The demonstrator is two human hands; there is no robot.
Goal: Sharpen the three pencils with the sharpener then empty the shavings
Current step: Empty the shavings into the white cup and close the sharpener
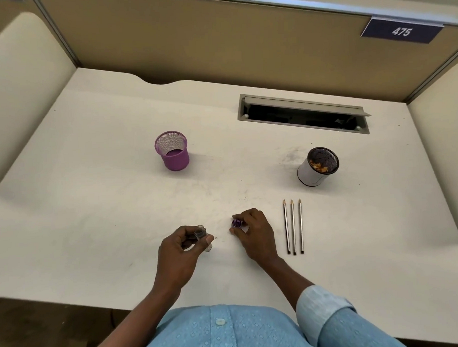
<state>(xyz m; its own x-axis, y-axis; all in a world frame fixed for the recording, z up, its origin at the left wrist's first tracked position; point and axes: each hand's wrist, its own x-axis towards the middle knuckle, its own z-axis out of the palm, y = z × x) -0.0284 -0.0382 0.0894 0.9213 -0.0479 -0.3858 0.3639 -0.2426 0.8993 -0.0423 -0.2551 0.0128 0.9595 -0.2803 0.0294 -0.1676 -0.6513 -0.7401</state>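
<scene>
lying side by side – three pencils [293,227], tips pointing away.

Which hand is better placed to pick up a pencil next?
Right, probably. The right hand, holding the purple sharpener part, lies just beside the three pencils; the left hand holds the clear casing farther off.

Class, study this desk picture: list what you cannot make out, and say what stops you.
- Sharpener's purple part: mostly hidden by the right hand, head view.
- Clear shavings case: contents too small, left hand fingers cover it.
- Pencils: tip sharpness too small.
- White cup: inside shadowed.
</scene>
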